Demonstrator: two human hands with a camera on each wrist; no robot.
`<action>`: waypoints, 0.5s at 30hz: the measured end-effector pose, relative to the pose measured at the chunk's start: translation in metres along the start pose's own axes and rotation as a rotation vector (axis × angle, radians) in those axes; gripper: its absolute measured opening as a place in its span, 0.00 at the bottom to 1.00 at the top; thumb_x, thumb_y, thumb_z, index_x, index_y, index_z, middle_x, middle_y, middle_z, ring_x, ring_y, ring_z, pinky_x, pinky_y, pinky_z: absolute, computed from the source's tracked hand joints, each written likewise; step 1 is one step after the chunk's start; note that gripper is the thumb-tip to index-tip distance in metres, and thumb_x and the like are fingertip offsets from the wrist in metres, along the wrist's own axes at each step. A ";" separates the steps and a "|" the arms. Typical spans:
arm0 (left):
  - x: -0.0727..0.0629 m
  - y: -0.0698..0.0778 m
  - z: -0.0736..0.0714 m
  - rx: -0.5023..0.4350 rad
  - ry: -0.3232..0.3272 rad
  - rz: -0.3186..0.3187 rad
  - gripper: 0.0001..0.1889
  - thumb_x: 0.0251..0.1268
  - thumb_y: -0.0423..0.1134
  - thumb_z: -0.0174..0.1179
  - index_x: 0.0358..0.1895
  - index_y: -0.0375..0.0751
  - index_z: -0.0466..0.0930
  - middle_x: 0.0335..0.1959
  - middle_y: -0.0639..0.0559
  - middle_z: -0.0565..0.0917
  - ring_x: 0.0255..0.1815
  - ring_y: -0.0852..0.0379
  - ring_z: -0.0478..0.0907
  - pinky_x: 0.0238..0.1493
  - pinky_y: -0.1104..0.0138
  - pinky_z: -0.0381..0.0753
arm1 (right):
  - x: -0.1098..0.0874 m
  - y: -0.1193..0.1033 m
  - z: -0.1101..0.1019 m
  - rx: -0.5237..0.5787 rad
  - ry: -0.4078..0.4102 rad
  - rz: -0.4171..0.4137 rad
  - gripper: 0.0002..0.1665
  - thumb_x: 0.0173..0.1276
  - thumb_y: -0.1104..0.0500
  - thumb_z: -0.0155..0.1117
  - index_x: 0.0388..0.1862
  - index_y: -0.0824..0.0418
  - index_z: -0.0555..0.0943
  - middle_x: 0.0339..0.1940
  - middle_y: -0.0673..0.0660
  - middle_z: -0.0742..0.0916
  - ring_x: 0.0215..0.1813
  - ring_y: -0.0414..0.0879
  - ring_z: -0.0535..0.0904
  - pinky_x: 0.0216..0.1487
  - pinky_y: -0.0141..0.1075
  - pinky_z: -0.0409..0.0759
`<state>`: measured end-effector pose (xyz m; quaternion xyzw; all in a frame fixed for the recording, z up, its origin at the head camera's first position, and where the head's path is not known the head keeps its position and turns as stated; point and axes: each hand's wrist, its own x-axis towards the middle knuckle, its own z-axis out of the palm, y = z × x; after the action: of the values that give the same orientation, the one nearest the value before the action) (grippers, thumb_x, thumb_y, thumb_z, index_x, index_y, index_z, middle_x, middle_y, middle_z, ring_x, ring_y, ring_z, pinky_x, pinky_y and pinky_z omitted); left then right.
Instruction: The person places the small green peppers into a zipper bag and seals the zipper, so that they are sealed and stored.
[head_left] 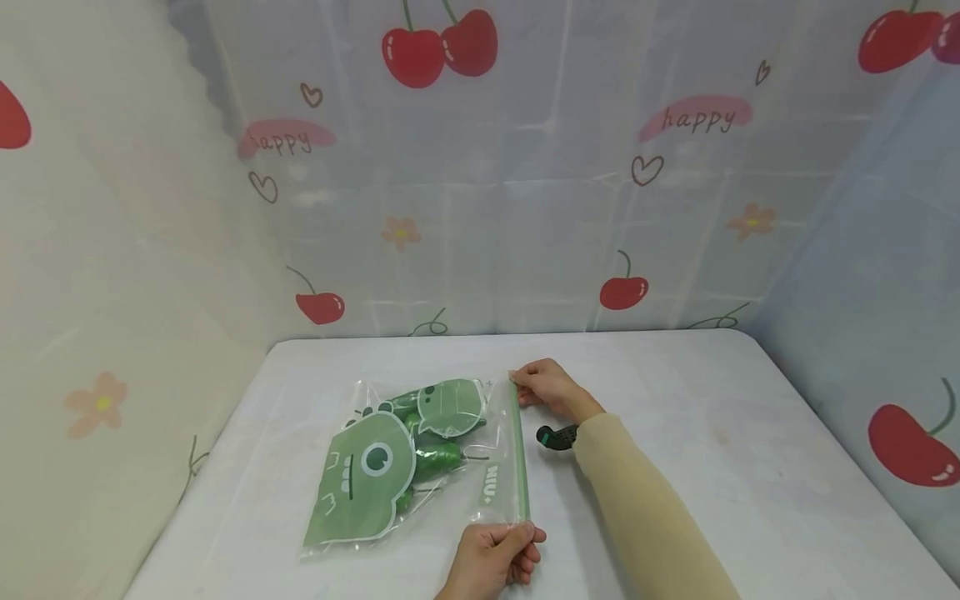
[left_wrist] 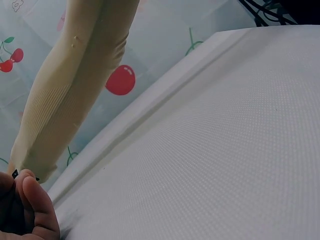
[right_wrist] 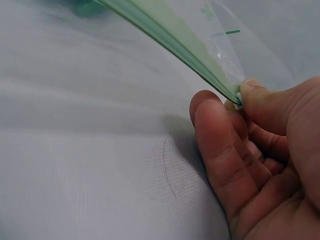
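A clear zip bag [head_left: 491, 450] printed with green cartoon monsters lies flat on the table, with glossy green peppers [head_left: 438, 458] inside. Along its right side runs a green zip strip [head_left: 520, 450]. My right hand [head_left: 551, 387] pinches the far end of that strip between thumb and fingers. In the right wrist view, a small white piece [right_wrist: 238, 101] shows at the strip's tip, under the thumb. At the near end of the strip, my left hand [head_left: 495, 554] grips the bag's corner, thumb on top. Only fingertips [left_wrist: 40, 205] of it show in the left wrist view.
A white cloth covers the table [head_left: 675, 400]. Beside the right sleeve [head_left: 645, 492] sits a black piece with a green mark [head_left: 557, 437]. Curtains with cherry prints [head_left: 622, 292] hang behind and on both sides. Dark cables [left_wrist: 270, 12] appear beyond the table edge.
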<state>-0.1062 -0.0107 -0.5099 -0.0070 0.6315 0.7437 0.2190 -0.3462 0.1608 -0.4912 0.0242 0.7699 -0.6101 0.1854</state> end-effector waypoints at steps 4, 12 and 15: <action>0.000 0.000 -0.001 -0.012 -0.015 0.020 0.18 0.75 0.38 0.60 0.44 0.20 0.87 0.23 0.57 0.82 0.23 0.66 0.76 0.27 0.75 0.80 | 0.002 0.000 0.001 -0.002 0.018 0.004 0.15 0.79 0.57 0.61 0.46 0.69 0.85 0.32 0.55 0.82 0.33 0.43 0.79 0.36 0.31 0.84; -0.001 0.000 0.001 0.001 -0.001 0.017 0.17 0.74 0.40 0.62 0.42 0.23 0.88 0.23 0.57 0.82 0.22 0.66 0.75 0.27 0.75 0.80 | 0.002 0.003 0.000 0.006 0.022 0.020 0.15 0.79 0.57 0.61 0.47 0.69 0.84 0.32 0.54 0.83 0.33 0.42 0.80 0.36 0.31 0.84; -0.001 -0.001 0.002 0.017 0.028 0.000 0.16 0.73 0.41 0.64 0.40 0.27 0.89 0.23 0.56 0.83 0.22 0.65 0.75 0.27 0.74 0.80 | 0.002 0.003 -0.001 0.022 0.001 0.021 0.16 0.79 0.56 0.62 0.49 0.70 0.83 0.33 0.54 0.83 0.34 0.42 0.80 0.37 0.31 0.84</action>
<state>-0.1044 -0.0092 -0.5098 -0.0157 0.6409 0.7381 0.2101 -0.3476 0.1625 -0.4940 0.0347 0.7630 -0.6166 0.1909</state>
